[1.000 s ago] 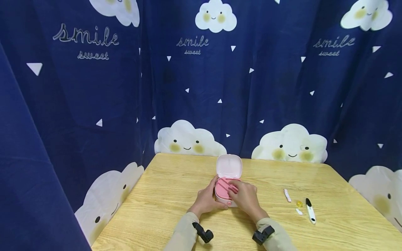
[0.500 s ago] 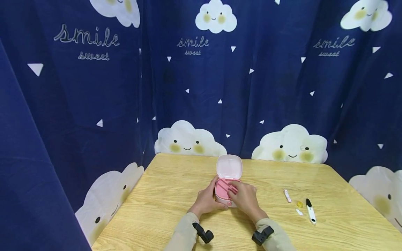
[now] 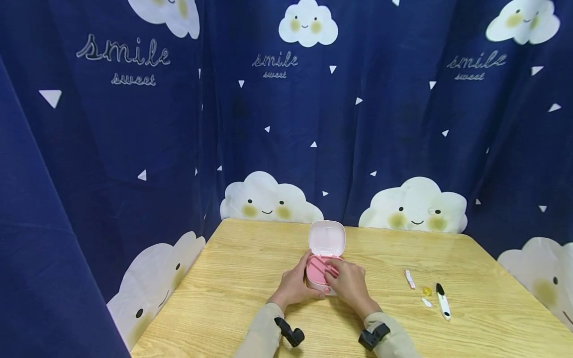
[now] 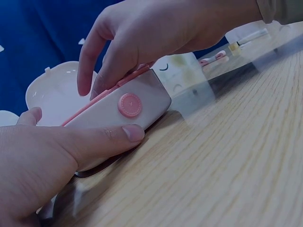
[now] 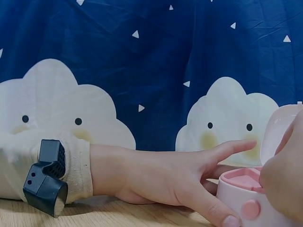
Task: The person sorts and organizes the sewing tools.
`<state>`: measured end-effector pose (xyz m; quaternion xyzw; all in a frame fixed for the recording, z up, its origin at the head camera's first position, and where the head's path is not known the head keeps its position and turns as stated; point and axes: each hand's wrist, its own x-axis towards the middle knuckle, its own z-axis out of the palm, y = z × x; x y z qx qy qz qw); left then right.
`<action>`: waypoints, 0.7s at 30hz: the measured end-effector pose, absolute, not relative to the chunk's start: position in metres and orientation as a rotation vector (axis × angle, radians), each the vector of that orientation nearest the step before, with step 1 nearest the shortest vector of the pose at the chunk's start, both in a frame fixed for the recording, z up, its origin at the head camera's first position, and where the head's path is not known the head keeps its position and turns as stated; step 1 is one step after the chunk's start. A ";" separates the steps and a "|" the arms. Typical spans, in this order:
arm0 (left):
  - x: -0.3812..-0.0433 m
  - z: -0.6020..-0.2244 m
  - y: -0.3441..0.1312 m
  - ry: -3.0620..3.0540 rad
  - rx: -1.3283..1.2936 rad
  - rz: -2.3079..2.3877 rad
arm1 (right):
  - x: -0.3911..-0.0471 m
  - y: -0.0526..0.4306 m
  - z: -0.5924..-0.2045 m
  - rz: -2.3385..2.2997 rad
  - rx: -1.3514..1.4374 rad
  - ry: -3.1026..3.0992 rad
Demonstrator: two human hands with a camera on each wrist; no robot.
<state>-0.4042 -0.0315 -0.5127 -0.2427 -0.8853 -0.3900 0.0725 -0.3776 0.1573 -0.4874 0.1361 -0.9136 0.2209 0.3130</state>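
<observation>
A small pale pink box (image 3: 316, 286) stands on the table, its white lid (image 3: 327, 237) swung up behind it. Its pink inner tray (image 3: 315, 272) has a diagonal divider. My left hand (image 3: 293, 284) grips the box from the left, thumb along the front under a round pink button (image 4: 129, 105). From the right, my right hand (image 3: 351, 284) reaches over the box with bent fingers down in the tray. In the left wrist view the right hand (image 4: 156, 28) hides its own thumb behind the rim; I cannot tell whether it pinches anything.
On the table to the right lie a small pink-and-white strip-like piece (image 3: 409, 279), a yellow round piece (image 3: 427, 291), a small white piece (image 3: 426, 302) and white thread snips with a black tip (image 3: 442, 301). A navy curtain (image 3: 286, 119) with clouds hangs behind the table.
</observation>
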 end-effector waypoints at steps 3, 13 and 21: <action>-0.404 -0.513 -0.031 -2.657 -0.734 -1.170 | -0.377 0.157 -0.488 0.580 0.359 -2.407; -0.404 -0.513 -0.031 -2.657 -0.729 -1.176 | -0.376 0.158 -0.490 0.572 0.350 -2.440; -0.404 -0.513 -0.031 -2.652 -0.733 -1.202 | -0.375 0.157 -0.485 0.583 0.333 -2.519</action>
